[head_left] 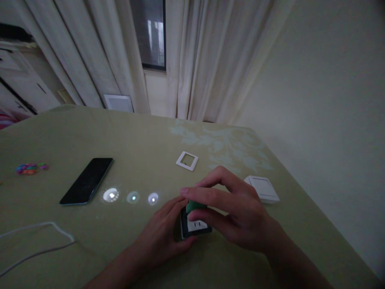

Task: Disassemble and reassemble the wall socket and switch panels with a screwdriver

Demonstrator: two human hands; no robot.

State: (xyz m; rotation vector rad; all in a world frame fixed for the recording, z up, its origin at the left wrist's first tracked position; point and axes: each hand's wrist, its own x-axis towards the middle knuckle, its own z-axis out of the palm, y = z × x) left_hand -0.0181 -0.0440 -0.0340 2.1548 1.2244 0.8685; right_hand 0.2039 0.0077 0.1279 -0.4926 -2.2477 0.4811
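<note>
Here we are with both hands on the socket module [197, 226], low over the tablecloth near the front of the table [144, 140]. Our left hand [168, 233] cups it from the left, fingers curled around its edge. Our right hand [237, 212] comes over the top, thumb and forefinger pinched on the green part [194, 206] at its back. Both hands are closed on it, no slack. To handle this well, we judge the left hand should steady while the right does the fine work: grip by the edges, press evenly so the green piece sits square, and leave the slots uncovered. The module is small and squarish, a white face with dark slots in a dark surround, tilted up towards us, and much of it is hidden under the fingers. A white frame [187, 160] lies further back, a white switch plate [262, 188] just to the right, and a dark phone [87, 180] well to the left.
</note>
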